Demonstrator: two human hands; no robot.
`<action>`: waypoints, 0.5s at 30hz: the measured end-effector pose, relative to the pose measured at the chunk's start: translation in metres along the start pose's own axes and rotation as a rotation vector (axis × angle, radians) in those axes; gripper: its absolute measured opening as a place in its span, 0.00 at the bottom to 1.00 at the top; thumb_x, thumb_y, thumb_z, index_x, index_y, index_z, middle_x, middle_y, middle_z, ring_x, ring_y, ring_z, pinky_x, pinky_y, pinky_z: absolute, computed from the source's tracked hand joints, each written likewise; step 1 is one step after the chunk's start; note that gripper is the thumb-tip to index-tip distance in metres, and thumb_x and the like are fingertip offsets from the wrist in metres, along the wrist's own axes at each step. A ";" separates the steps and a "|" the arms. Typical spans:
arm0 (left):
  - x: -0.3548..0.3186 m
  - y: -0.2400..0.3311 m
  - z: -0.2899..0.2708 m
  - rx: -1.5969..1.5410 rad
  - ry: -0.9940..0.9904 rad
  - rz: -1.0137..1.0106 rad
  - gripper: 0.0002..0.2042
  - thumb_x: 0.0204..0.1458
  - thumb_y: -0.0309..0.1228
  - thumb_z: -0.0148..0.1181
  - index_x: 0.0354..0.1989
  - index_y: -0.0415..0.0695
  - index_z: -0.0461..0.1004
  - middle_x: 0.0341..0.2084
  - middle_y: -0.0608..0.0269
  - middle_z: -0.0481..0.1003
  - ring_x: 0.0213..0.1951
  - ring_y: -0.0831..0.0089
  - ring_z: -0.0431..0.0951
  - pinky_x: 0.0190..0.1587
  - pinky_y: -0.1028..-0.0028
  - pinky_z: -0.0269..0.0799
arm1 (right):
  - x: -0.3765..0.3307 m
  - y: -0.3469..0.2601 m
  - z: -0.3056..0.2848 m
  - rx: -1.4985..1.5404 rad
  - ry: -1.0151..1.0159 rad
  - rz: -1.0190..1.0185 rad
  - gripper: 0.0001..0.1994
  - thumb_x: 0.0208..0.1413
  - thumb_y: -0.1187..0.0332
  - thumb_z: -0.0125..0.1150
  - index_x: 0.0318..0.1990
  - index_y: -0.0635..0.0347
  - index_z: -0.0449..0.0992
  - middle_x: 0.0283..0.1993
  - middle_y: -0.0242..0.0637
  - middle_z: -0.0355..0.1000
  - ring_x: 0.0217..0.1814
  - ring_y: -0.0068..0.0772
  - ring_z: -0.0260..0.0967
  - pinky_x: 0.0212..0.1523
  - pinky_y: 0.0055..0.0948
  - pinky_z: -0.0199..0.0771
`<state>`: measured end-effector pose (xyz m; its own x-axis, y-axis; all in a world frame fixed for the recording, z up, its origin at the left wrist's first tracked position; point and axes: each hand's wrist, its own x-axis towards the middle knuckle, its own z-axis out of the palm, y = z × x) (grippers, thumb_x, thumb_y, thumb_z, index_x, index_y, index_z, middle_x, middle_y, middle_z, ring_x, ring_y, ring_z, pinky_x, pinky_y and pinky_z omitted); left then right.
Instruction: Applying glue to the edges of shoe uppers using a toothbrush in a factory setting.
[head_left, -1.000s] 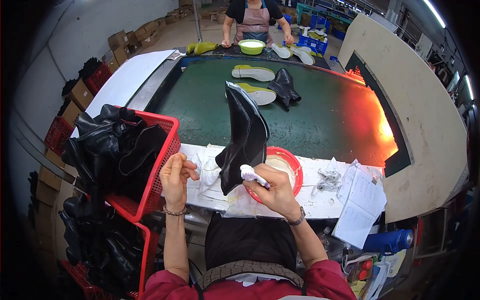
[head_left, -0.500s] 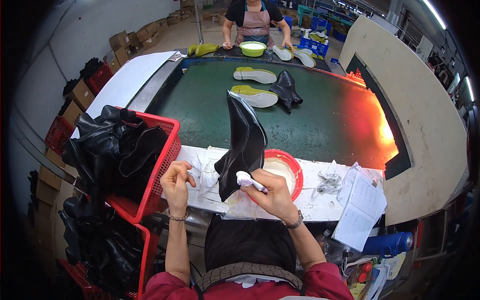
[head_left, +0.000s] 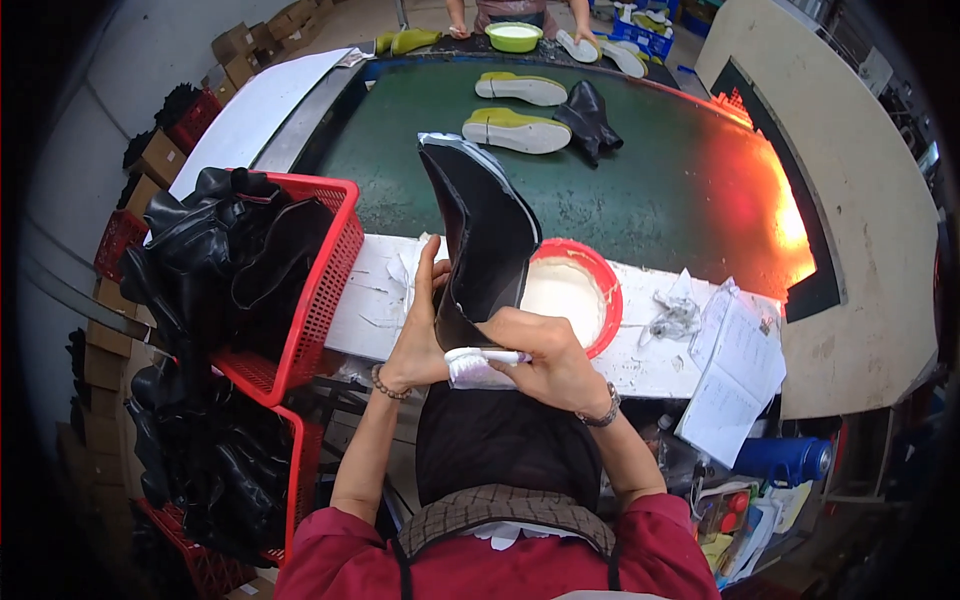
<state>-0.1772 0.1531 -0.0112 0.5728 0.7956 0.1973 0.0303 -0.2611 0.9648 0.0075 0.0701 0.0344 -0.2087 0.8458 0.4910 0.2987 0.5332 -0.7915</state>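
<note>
White bench [head_left: 640, 365] bears red bowl [head_left: 605, 290], papers [head_left: 735, 365].

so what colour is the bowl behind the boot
Red rim, white inside: the bowl, best in the head view.

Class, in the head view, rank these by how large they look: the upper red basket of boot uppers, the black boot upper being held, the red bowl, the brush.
1. upper red basket
2. black boot upper
3. red bowl, partly hidden behind the upper
4. brush, mostly hidden in the right hand
</note>
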 end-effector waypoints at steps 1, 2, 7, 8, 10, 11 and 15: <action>0.001 -0.002 0.002 -0.004 -0.013 -0.011 0.75 0.26 0.34 0.85 0.77 0.44 0.24 0.69 0.47 0.54 0.70 0.57 0.57 0.69 0.65 0.57 | 0.000 0.003 -0.001 0.035 0.022 -0.049 0.16 0.44 0.85 0.60 0.44 0.68 0.77 0.34 0.45 0.71 0.34 0.49 0.73 0.33 0.36 0.72; 0.005 -0.001 0.003 0.005 -0.032 0.027 0.76 0.26 0.34 0.85 0.76 0.44 0.22 0.69 0.48 0.53 0.70 0.58 0.58 0.69 0.65 0.57 | 0.000 0.007 -0.005 0.036 -0.037 -0.023 0.16 0.45 0.84 0.61 0.45 0.67 0.77 0.34 0.45 0.71 0.34 0.48 0.73 0.34 0.37 0.72; 0.006 -0.007 0.002 0.000 -0.093 -0.031 0.78 0.28 0.32 0.86 0.75 0.44 0.17 0.67 0.46 0.56 0.68 0.56 0.63 0.67 0.62 0.62 | -0.005 0.005 -0.012 -0.005 -0.070 -0.016 0.17 0.45 0.82 0.63 0.46 0.65 0.78 0.36 0.43 0.72 0.36 0.49 0.73 0.35 0.36 0.73; 0.004 0.000 0.007 0.061 -0.067 0.043 0.77 0.28 0.32 0.87 0.75 0.43 0.19 0.66 0.46 0.58 0.66 0.57 0.64 0.67 0.62 0.62 | -0.009 0.003 -0.012 -0.015 -0.055 0.004 0.18 0.44 0.81 0.63 0.46 0.63 0.79 0.36 0.43 0.72 0.36 0.49 0.73 0.35 0.36 0.73; 0.001 -0.008 0.013 0.000 0.003 0.047 0.75 0.28 0.34 0.87 0.75 0.39 0.24 0.66 0.46 0.58 0.67 0.57 0.64 0.67 0.60 0.62 | -0.012 0.001 -0.017 -0.189 -0.061 0.044 0.18 0.42 0.77 0.67 0.45 0.58 0.80 0.37 0.38 0.73 0.39 0.44 0.75 0.35 0.35 0.75; 0.003 -0.017 0.013 -0.095 0.034 0.051 0.74 0.28 0.34 0.87 0.75 0.38 0.26 0.66 0.46 0.58 0.67 0.56 0.63 0.68 0.60 0.61 | -0.006 0.000 -0.019 -0.381 0.015 -0.085 0.19 0.40 0.72 0.71 0.44 0.54 0.81 0.39 0.34 0.75 0.39 0.38 0.75 0.33 0.34 0.76; 0.005 0.001 0.000 0.242 0.060 0.146 0.72 0.26 0.34 0.88 0.75 0.36 0.34 0.68 0.44 0.56 0.68 0.56 0.62 0.68 0.59 0.60 | 0.013 -0.013 -0.028 -0.592 -0.004 -0.204 0.22 0.43 0.64 0.72 0.49 0.53 0.80 0.39 0.31 0.76 0.37 0.34 0.75 0.31 0.33 0.75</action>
<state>-0.1745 0.1565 -0.0093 0.5362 0.7691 0.3479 0.1495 -0.4922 0.8576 0.0271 0.0750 0.0616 -0.3191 0.7262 0.6090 0.7172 0.6051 -0.3457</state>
